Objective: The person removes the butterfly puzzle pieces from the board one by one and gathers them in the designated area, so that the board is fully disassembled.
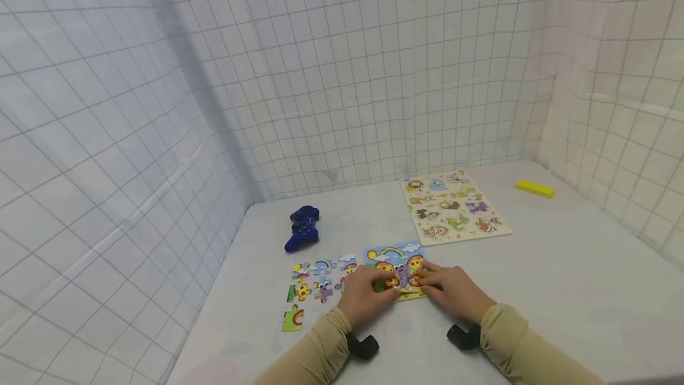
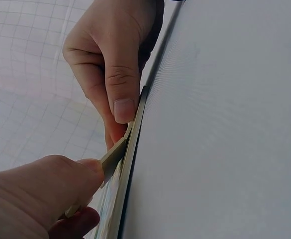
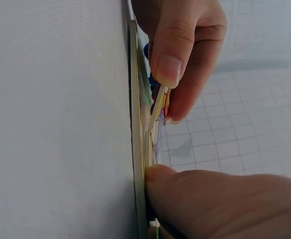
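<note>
A butterfly-and-rainbow jigsaw puzzle lies in front of me on the table, partly covered by both hands. My left hand is over its left half, thumb and fingers pinching a puzzle piece. That piece is tilted, its far end meeting the puzzle near my other hand. From the right side, my right hand holds the edge of a piece between thumb and index finger, low against the puzzle. Left of the hands, several loose puzzle pieces lie in rough rows, some partly hidden behind the left hand.
Behind the puzzle lies a board of animal pictures. A blue game controller sits at the back left, and a yellow bar at the back right. Grid-patterned sheets hang around the white table.
</note>
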